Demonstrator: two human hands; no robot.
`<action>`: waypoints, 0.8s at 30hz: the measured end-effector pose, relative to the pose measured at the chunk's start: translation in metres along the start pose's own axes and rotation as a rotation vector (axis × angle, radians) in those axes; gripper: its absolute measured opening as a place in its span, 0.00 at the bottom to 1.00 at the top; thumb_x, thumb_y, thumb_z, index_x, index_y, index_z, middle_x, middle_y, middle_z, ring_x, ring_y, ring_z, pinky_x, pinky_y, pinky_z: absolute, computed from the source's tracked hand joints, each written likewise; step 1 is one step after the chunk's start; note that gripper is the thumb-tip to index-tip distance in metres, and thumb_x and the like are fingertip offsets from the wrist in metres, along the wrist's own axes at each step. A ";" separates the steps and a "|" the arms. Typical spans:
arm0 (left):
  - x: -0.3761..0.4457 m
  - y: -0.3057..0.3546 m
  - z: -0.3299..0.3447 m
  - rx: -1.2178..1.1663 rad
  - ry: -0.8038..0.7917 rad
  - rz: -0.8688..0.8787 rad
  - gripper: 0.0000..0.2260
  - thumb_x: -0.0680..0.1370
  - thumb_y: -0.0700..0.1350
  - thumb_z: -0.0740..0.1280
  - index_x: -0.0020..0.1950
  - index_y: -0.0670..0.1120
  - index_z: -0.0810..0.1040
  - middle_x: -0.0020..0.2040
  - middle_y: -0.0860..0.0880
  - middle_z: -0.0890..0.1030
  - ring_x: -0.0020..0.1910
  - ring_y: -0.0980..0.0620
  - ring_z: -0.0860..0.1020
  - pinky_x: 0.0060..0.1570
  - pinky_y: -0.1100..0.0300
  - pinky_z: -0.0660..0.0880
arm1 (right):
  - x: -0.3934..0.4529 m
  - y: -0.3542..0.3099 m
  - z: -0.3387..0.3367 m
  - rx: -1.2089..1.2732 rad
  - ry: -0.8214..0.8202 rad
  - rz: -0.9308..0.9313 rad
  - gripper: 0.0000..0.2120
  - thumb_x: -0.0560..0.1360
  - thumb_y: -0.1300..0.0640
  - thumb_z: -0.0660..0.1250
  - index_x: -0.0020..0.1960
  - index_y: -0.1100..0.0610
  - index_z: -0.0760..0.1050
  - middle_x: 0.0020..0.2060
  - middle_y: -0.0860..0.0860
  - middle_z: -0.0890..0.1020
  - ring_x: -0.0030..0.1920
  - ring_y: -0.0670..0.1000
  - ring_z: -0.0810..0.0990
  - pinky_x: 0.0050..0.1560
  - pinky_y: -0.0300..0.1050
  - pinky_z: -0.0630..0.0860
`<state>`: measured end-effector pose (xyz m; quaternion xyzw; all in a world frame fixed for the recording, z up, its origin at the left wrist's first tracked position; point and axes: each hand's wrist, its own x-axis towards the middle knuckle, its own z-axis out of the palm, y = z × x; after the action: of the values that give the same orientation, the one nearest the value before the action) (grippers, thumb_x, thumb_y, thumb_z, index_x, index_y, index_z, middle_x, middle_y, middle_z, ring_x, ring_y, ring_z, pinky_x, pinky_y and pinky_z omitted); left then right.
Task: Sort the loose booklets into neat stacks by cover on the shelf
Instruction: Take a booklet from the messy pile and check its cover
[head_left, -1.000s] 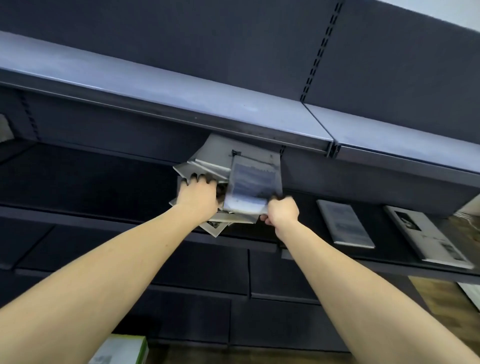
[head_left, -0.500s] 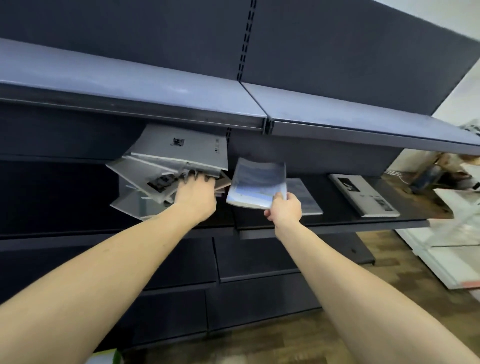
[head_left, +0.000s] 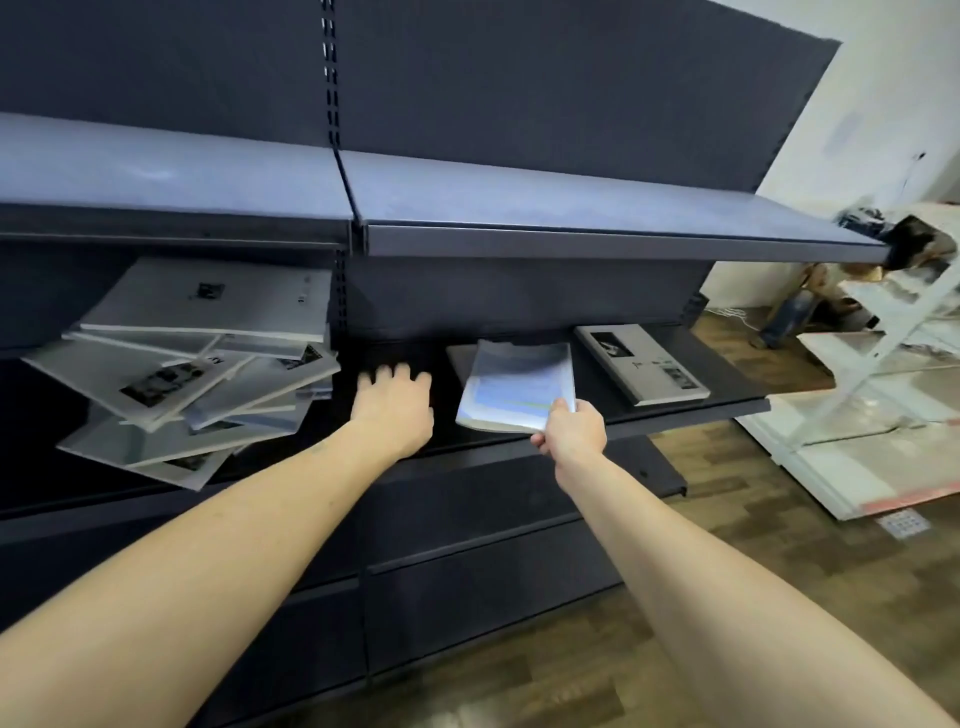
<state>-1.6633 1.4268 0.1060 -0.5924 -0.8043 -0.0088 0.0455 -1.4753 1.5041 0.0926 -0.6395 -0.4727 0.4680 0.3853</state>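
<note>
A messy pile of grey booklets (head_left: 208, 364) lies fanned out on the left part of the dark middle shelf (head_left: 727, 402). My left hand (head_left: 395, 410) rests on the shelf just right of the pile, fingers apart, holding nothing. My right hand (head_left: 571, 431) grips the near corner of a blue-covered booklet (head_left: 519, 384), held tilted over another booklet (head_left: 460, 358) that lies flat and mostly hidden beneath it. Farther right on the same shelf lies a grey booklet with photos (head_left: 644, 364).
An upper shelf (head_left: 571, 208) overhangs the working shelf, leaving a low gap. Dark closed panels (head_left: 493, 571) sit below. To the right, white racks (head_left: 883, 374) and clutter stand on a wooden floor (head_left: 753, 545).
My left hand has let go of the pile and moved right onto the shelf. My right hand has carried the blue booklet right, over the flat booklet. The view has swung right.
</note>
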 end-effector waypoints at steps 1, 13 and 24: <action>0.003 0.010 0.002 0.007 -0.003 0.002 0.20 0.79 0.51 0.60 0.71 0.47 0.67 0.66 0.42 0.70 0.65 0.41 0.68 0.65 0.45 0.65 | 0.008 0.003 -0.008 -0.003 -0.005 0.005 0.12 0.84 0.53 0.55 0.61 0.58 0.71 0.48 0.57 0.80 0.26 0.48 0.75 0.27 0.39 0.69; 0.020 0.091 0.032 0.009 -0.090 -0.070 0.20 0.79 0.51 0.60 0.69 0.47 0.68 0.66 0.43 0.71 0.67 0.41 0.67 0.68 0.45 0.63 | 0.078 0.033 -0.061 -0.060 -0.164 0.043 0.15 0.84 0.55 0.53 0.65 0.61 0.71 0.35 0.54 0.77 0.25 0.49 0.74 0.29 0.41 0.71; 0.038 0.088 0.043 0.009 -0.150 -0.165 0.20 0.79 0.51 0.61 0.70 0.47 0.68 0.66 0.42 0.71 0.66 0.40 0.68 0.67 0.45 0.64 | 0.118 0.037 -0.035 -0.089 -0.254 0.064 0.15 0.84 0.53 0.54 0.66 0.58 0.70 0.36 0.54 0.78 0.25 0.49 0.74 0.24 0.40 0.70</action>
<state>-1.5930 1.4923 0.0626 -0.5231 -0.8514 0.0357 -0.0132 -1.4191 1.6071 0.0400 -0.6061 -0.5175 0.5360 0.2785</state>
